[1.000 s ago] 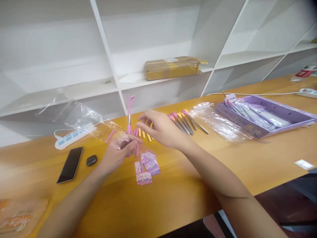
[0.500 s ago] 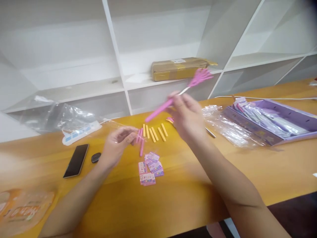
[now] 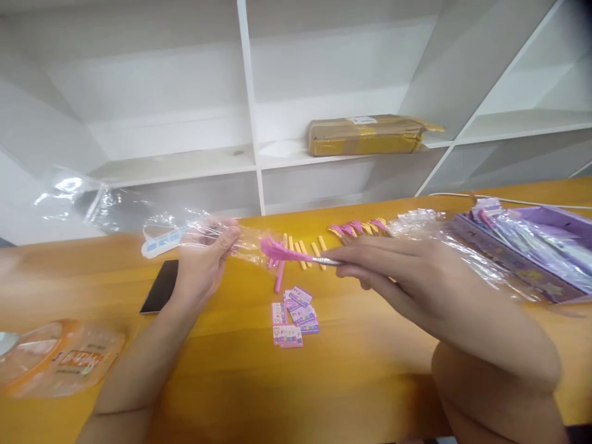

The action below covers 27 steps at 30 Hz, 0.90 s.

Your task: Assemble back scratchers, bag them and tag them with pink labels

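Observation:
My left hand pinches a long clear plastic bag, which trails off to the left and has one end facing right. In my right hand is a back scratcher with a pink hand-shaped head and a metal shaft. Its head points left, right at the bag's end; whether it is inside I cannot tell. Below lie several yellow handle sleeves and pink handle sleeves. More pink and yellow scratcher heads lie behind my right hand. Small printed cards are spread nearer me.
A purple box of bagged items stands right, beside crumpled clear bags. Left are a phone, a white power strip and an orange-printed plastic bag. A cardboard box sits on the shelf behind.
My right hand has lowered and turned the back scratcher, so its pink head now points left at the bag instead of up and right. The view has shifted left.

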Available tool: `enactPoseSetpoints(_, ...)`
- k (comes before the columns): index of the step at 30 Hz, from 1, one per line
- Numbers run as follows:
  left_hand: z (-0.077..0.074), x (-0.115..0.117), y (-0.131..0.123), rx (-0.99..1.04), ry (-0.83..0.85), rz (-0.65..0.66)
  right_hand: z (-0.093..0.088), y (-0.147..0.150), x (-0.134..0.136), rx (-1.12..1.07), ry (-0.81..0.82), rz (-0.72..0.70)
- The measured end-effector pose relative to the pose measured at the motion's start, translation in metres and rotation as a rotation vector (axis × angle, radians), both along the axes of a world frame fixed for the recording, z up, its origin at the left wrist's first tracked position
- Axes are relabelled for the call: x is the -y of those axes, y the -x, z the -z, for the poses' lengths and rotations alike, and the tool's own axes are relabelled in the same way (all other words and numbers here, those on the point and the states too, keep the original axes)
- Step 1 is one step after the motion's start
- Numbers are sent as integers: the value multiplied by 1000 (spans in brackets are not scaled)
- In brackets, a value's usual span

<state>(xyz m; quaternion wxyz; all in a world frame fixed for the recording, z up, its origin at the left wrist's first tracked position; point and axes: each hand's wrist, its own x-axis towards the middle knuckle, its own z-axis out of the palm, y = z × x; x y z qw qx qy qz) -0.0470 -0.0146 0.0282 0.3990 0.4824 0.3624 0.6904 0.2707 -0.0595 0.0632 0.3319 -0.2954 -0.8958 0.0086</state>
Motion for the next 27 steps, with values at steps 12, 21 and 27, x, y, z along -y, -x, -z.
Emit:
enactPoseSetpoints(12, -3, 3, -2, 127, 62, 114, 0, 3, -20, 20, 173, -44)
enactPoseSetpoints(21, -3, 7, -15, 72, 100, 166, 5, 14, -35, -64, 378, -54)
enactPoseSetpoints(27, -1, 6, -14, 84, 89, 163, 9, 14, -41, -118, 482, -137)
